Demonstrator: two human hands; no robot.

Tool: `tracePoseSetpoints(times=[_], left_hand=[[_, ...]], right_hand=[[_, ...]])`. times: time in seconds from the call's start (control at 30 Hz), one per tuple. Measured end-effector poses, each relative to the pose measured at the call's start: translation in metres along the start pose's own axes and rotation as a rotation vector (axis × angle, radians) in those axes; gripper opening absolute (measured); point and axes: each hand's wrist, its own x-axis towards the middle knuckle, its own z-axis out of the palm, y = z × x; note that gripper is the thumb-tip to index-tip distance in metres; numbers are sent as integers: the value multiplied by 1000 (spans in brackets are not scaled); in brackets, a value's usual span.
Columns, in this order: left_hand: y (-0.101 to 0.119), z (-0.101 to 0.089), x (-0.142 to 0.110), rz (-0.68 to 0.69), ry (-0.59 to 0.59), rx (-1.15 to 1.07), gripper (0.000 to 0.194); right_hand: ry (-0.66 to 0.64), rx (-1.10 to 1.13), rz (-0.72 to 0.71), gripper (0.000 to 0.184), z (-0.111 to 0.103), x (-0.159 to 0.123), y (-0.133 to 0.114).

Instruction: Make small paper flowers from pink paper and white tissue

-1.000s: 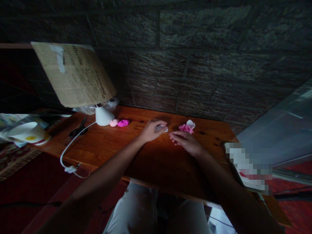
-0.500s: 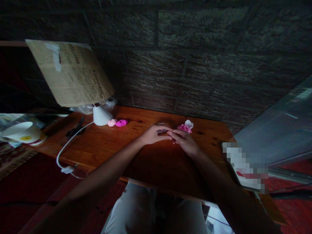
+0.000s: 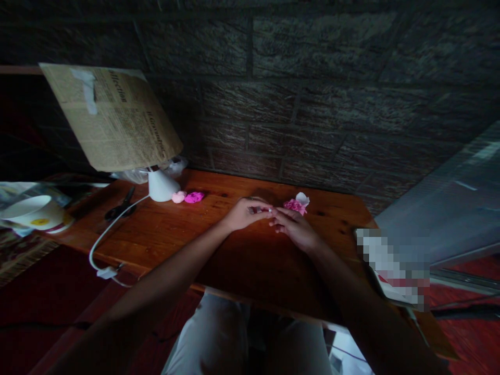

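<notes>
My left hand [image 3: 247, 213] is curled above the wooden table, its thumb and fingertips pinched at a small whitish piece [image 3: 270, 210] too tiny to name. Against that same spot my right hand [image 3: 292, 225] is closed, thumb and forefinger together, and the two hands' fingertips meet. Just behind the right hand lies a pink crumpled, petal-like bunch [image 3: 295, 205] with a white piece [image 3: 302, 198] at its back. Farther left, a pale pink lump [image 3: 179, 197] and a bright magenta lump [image 3: 194, 197] sit side by side.
A lamp with a newsprint shade [image 3: 113, 120] and white base [image 3: 162, 186] stands at the back left, its cord [image 3: 96, 245] hanging over the edge. Black scissors [image 3: 121, 205] and a paper cup [image 3: 37, 213] are left of it. A blurred flat object [image 3: 394, 265] lies on the right. A brick wall closes the back.
My hands were slightly apart a second ago and have come together at the fingertips. A small whitish piece now shows between them. The view has shifted slightly.
</notes>
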Motion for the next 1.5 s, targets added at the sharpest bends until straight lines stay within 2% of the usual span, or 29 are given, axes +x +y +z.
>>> tracePoseSetpoints(times=[0.17,0.3,0.5,0.77,1.07,1.23,1.5], left_hand=[[3,-1,1,13,-33,46,27],[4,-1,2,46,-15,40,23],[0,-1,0,-62,-62,44,20],[-3,-2,0,-79,-37,42,19],[-1,-4,-1,-140,-80,19,24],[-1,-3,-1,-128,-69,-57,30],[-1,0,-1,-184,-127,-227,46]], right_hand=[[-6,-18,32,32,1,-1,-2],[37,-5,84,32,0,-2,-4],[54,-25,102,36,2,-3,-7],[26,-51,79,41,3,-4,-10],[37,-54,75,42,1,-2,-4],[18,-58,57,41,-1,-1,-2],[3,-39,53,44,1,-2,-5]])
